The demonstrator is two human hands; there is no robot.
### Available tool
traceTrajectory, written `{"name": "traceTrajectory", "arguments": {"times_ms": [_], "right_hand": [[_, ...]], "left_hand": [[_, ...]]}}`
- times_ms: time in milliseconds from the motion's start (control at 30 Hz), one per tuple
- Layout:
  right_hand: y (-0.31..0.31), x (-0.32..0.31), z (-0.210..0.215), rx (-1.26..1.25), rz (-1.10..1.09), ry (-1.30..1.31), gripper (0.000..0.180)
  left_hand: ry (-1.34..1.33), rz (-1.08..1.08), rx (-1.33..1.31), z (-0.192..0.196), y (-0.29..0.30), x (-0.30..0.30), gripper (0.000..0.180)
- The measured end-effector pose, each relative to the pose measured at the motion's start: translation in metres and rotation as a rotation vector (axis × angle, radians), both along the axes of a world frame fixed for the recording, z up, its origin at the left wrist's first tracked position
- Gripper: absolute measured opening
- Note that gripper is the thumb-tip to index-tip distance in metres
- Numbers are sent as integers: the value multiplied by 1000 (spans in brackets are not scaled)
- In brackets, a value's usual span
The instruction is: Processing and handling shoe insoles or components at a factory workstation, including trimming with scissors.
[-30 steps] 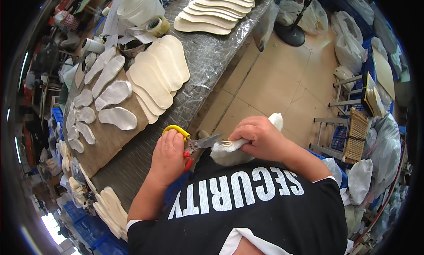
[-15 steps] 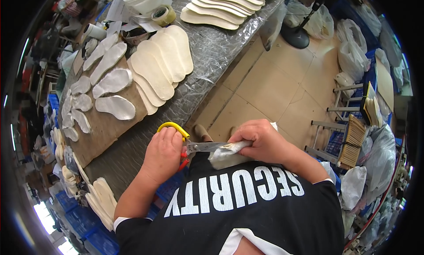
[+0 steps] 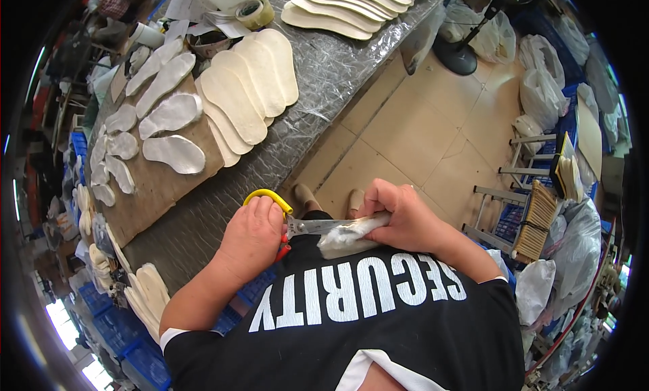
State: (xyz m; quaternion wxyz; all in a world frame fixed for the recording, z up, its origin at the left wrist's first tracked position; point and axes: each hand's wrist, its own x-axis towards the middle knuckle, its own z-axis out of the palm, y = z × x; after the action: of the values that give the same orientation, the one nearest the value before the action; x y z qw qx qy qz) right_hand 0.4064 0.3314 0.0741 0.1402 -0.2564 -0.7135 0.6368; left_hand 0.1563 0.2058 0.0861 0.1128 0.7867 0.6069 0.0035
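Observation:
My left hand (image 3: 255,230) is closed round the handles of a pair of scissors (image 3: 312,226), one loop yellow and the other red. Their blades point right, toward a white fluffy insole (image 3: 350,238). Pinched between the thumb and fingers of my right hand (image 3: 405,218), the insole hangs in front of my chest, its woolly side partly showing. The blade tips lie against the insole's upper edge, close to my right fingers. Whether the blades are apart at the tips is hard to tell.
Left of me, a plastic-covered table (image 3: 318,107) carries cream insoles (image 3: 236,100) in fanned rows and a brown board (image 3: 155,201) with fluffy insoles. Tape (image 3: 255,13) sits at the back. On the right stand a metal-legged rack (image 3: 493,218), plastic bags (image 3: 541,93) and a fan base (image 3: 456,56).
My right hand has shifted its grip and turned the insole, so more of its woolly side shows and its far end no longer sticks out past my fingers. The scissors have hardly moved.

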Motion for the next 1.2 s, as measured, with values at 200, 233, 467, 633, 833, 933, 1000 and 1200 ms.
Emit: {"name": "traceTrajectory", "arguments": {"times_ms": [200, 233, 467, 633, 833, 933, 1000, 1200], "right_hand": [[2, 0, 1, -51, 7, 5, 33], [3, 0, 2, -34, 10, 3, 33], [6, -1, 9, 59, 63, -42, 33], [6, -1, 7, 87, 58, -19, 32], [6, -3, 2, 17, 54, 11, 37], [7, -3, 1, 8, 64, 11, 42], [7, -3, 1, 5, 66, 15, 42], [7, -4, 0, 6, 74, 34, 44]], "left_hand": [[-13, 13, -93, -3, -4, 1, 21], [-12, 14, -94, -2, -4, 2, 21], [24, 2, -78, 7, 1, 7, 28], [51, -7, -92, 13, 2, 10, 29], [98, -11, -99, 12, 1, 9, 30], [112, 5, -82, 8, -1, 10, 29], [94, 19, -84, 7, -2, 10, 27], [64, 22, -190, 5, -6, 9, 26]]}}
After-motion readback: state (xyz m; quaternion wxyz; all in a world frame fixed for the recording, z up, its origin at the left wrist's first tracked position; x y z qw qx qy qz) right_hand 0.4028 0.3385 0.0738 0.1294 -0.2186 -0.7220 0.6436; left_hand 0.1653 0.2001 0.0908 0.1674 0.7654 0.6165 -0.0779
